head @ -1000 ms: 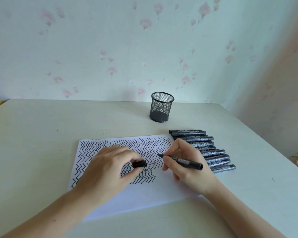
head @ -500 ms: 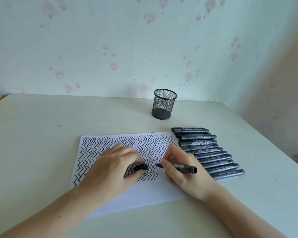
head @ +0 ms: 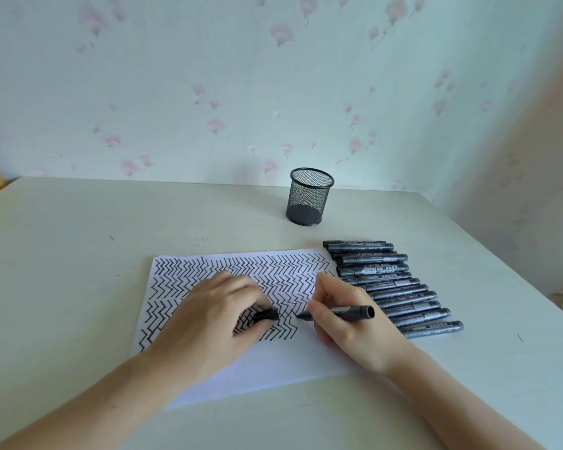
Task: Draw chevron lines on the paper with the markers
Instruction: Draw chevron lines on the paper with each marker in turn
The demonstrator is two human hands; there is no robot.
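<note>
Paper (head: 273, 368) lies flat on the table (head: 78, 238), near edge still blank. Left hand (head: 208, 323) rests on it, apparently to steady the sheet, fingers pinching a black cap (head: 267, 315). Right hand (head: 345, 323) grips the uncapped marker (head: 342, 310), tip at the end of the lowest chevron row. Spare markers (head: 387, 284) lie alongside, just right of the sheet.

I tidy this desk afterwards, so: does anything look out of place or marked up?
Mostly tidy. The mesh pen cup stands empty while the spare markers lie in a row on the table beside the paper. Small dark specks dot the tabletop just beyond the paper's far edge.
</note>
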